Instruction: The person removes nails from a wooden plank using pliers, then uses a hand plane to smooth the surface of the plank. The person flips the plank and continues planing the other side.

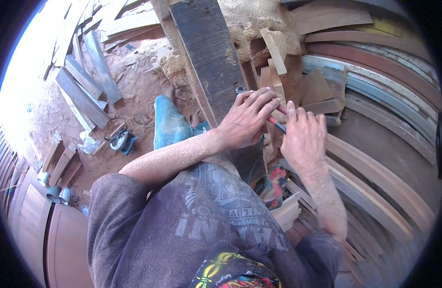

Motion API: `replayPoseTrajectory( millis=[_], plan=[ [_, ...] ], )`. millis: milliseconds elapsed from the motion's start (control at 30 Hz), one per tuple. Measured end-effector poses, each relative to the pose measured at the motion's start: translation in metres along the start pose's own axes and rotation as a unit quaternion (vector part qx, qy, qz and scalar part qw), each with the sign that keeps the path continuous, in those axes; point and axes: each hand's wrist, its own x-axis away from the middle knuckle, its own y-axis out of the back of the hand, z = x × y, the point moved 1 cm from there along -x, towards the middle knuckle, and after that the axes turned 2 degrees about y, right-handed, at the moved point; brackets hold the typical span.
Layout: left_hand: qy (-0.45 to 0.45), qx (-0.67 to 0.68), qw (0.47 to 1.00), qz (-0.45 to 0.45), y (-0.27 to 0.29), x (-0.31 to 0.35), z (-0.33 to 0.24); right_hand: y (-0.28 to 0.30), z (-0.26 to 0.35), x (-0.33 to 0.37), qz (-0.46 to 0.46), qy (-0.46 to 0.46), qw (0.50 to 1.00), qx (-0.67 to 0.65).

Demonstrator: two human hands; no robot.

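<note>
Black plank (206, 48) lies below as the left hand (247, 120) and right hand (305, 139), fingers curled nearly closed, both hold a thin red-and-blue stick (278, 126) near its right edge. Work looks under way; how much is done or left cannot be told.

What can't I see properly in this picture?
- The slim red-and-dark tool's whole shape: in the head view, the left hand and right hand cover parts.
- The dark plank's far end: cut off by the head view's top edge.
- The upper-left planks' details: bleached by glare, head view.
</note>
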Motion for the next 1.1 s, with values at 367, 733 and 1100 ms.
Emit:
replayPoseTrajectory(
  millis=[367,733,1100],
  plan=[
    [0.057,-0.2,0.966,-0.153,0.099,-0.061,0.12,0.043,-0.027,-0.049,0.354,0.027,0.927,-0.122],
    [0.079,-0.238,0.954,-0.166,0.094,-0.072,0.142,0.038,-0.035,-0.039,0.351,0.003,0.903,-0.247],
    [0.105,-0.23,0.956,-0.148,0.093,-0.071,0.143,0.045,-0.003,-0.024,0.241,-0.031,0.961,-0.129]
  ],
)
